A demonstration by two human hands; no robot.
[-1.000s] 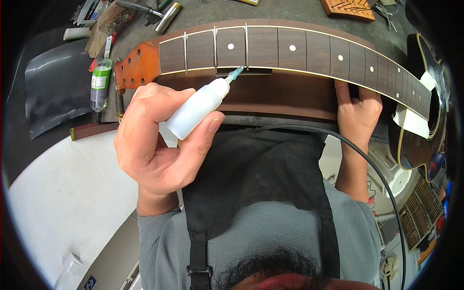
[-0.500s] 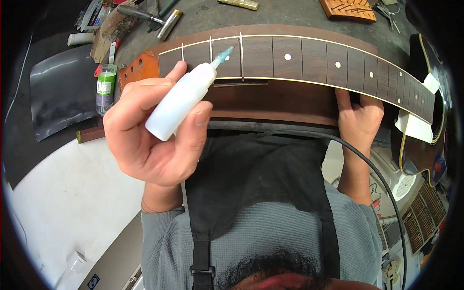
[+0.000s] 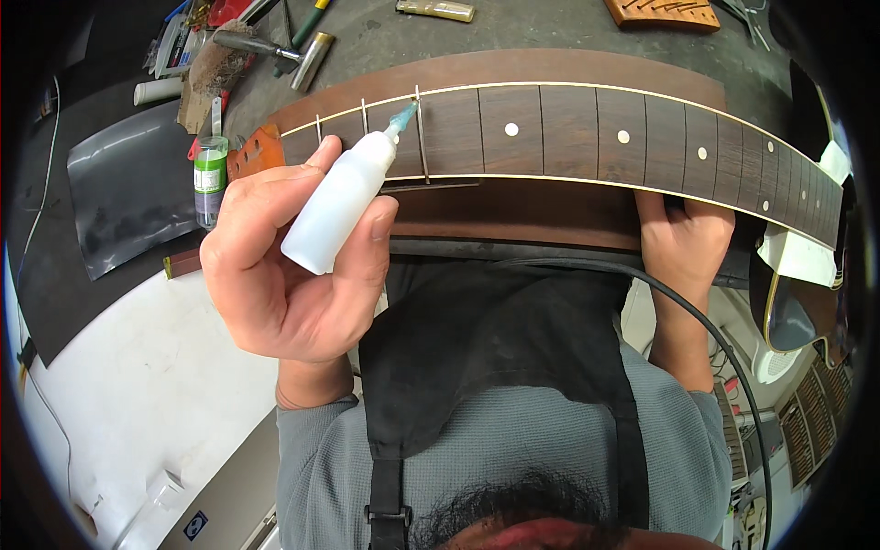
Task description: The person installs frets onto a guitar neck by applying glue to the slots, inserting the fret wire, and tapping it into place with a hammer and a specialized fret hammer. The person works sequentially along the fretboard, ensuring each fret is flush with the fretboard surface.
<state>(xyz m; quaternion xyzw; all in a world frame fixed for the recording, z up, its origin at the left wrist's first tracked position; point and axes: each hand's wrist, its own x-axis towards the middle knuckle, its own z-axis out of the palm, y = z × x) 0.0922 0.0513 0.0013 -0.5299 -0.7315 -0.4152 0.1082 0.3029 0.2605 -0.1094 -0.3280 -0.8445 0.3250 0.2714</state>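
Observation:
A guitar neck [image 3: 568, 128] with a dark fretboard, white dot inlays and pale edge binding lies across in front of me. My left hand [image 3: 261, 261] pinches a white squeeze bottle [image 3: 335, 213] between thumb and fingers. Its teal needle tip [image 3: 401, 119] points up and right, close to the far end of a metal fret wire [image 3: 423, 147]; whether they touch I cannot tell. Two more fret wires stand to the left, while slots farther right look bare. My right hand [image 3: 686, 240] holds the neck from its near side, fingertips hidden beneath it.
A hammer [image 3: 312, 62], a green-labelled bottle [image 3: 210, 183] and a black sheet [image 3: 133, 188] are at the left. A lighter [image 3: 435, 10] and a wooden block [image 3: 665, 13] sit at the back. The guitar body [image 3: 793, 316] is on the right; a black cable [image 3: 701, 321] crosses near my right arm.
The bottle's tip has come nearer to the far end of the third fret wire. The view has shifted slightly, and my right hand stays under the neck.

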